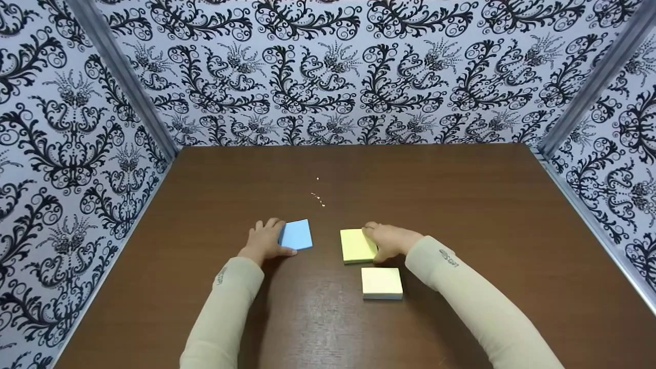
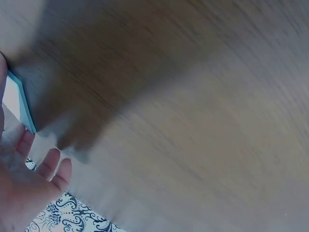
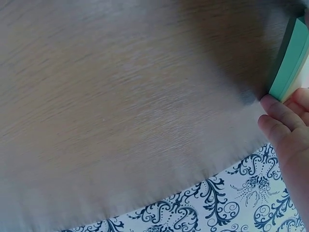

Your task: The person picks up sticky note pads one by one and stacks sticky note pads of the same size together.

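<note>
Patterned walls (image 1: 333, 77) are framing a left hand (image 1: 264, 242) pinching a blue pad (image 1: 297, 234), a right hand (image 1: 390, 239) a yellow pad (image 1: 356, 246) (likely light, firm, best held by edges).

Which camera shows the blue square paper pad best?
The head view: there the blue pad shows most of its top beside the left hand. The left wrist view catches only part, at the picture's edge; the right wrist view shows none.

Hands (image 1: 263, 242) (image 1: 390, 240) apart, thumbs (image 1: 288, 251) opposite fingers (image 1: 270, 223), forearms (image 1: 221, 312) extended forward
</note>
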{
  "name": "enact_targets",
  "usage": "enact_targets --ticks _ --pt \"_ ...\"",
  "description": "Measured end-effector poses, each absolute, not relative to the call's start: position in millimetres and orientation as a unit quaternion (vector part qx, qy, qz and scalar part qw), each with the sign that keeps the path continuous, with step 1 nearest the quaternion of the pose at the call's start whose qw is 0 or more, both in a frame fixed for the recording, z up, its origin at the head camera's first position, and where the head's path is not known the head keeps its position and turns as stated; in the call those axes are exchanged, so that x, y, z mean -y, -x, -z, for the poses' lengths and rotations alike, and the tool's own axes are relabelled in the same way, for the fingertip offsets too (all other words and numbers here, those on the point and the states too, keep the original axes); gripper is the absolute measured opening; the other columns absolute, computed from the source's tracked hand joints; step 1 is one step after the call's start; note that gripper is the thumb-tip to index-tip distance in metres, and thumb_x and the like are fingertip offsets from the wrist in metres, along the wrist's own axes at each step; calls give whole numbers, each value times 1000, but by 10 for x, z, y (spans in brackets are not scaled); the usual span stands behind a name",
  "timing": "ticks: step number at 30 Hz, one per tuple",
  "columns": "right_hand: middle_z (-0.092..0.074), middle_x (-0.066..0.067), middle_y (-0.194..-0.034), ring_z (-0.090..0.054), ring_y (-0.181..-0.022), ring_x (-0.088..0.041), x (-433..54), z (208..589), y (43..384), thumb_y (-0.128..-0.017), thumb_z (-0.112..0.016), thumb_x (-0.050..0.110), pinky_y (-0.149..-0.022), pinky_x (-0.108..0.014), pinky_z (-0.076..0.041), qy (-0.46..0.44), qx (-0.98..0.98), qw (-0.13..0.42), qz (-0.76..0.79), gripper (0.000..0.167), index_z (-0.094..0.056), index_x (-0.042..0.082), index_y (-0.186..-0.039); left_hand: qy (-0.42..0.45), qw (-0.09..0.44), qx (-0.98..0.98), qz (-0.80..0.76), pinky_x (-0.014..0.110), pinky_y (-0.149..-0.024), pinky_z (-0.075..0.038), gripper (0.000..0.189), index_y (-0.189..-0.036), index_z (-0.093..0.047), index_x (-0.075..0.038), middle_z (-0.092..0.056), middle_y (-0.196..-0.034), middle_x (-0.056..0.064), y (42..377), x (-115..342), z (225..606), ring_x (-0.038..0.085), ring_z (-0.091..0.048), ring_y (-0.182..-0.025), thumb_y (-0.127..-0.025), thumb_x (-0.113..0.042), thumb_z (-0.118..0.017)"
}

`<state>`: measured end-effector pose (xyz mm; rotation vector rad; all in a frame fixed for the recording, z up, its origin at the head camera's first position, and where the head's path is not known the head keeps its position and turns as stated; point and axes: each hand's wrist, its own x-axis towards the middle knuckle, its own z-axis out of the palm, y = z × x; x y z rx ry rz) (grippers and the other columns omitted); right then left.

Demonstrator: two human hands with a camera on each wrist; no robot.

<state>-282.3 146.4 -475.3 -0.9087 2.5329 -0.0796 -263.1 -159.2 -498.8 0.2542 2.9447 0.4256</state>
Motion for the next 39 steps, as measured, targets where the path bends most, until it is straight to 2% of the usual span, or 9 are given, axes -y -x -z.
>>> enact_targets --ticks 7,16,23,27,33,39 --pt "-24 -24 -146 -34 -128 -40 -1457 4764 2830 -79 -70 20 -104 -44 -30 332 -915 226 30 81 -25 -7 -140 -79 83 -980 -160 52 -92 -37 82 -131 -44 0 -38 -133 18 2648 1562 4974 38 -36 -117 -69 -41 -77" --pt "-25 -24 -145 -34 -128 -40 -1453 4751 2826 -79 -71 21 -104 -44 -30 333 -916 222 26 80 -26 -6 -140 -77 97 -978 -170 45 -92 -40 88 -128 -42 6 -40 -125 20 2646 1577 4997 33 -46 -108 -66 -44 -79" --pt "-23 -24 -146 -32 -129 -40 -1462 4742 2818 -80 -70 21 -104 -44 -29 330 -916 227 26 80 -25 -7 -140 -129 87 -976 -154 43 -85 -43 87 -123 -45 6 -44 -112 17 2567 1553 4984 28 -48 -96 -65 -50 -76" --pt "-21 -24 -147 -30 -131 -39 -1467 4729 2807 -80 -69 21 -105 -44 -28 328 -915 231 31 80 -24 -6 -141 -156 85 -971 -160 42 -83 -43 79 -121 -47 3 -44 -107 13 2556 1548 5009 25 -46 -93 -66 -46 -76" --pt "-17 -22 -149 -26 -133 -37 -1471 4716 2791 -82 -68 21 -107 -44 -25 317 -916 243 43 81 -21 -4 -142 -190 120 -958 -177 40 -85 -42 75 -127 -48 -9 -42 -119 8 2572 1529 5021 25 -43 -103 -65 -38 -79" --pt "-21 -22 -147 -30 -131 -38 -1469 4717 2792 -81 -69 20 -105 -44 -28 318 -917 238 47 80 -24 -4 -141 -222 164 -946 -171 40 -90 -41 75 -132 -46 -17 -38 -132 4 2572 1457 4953 25 -38 -118 -67 -31 -81"
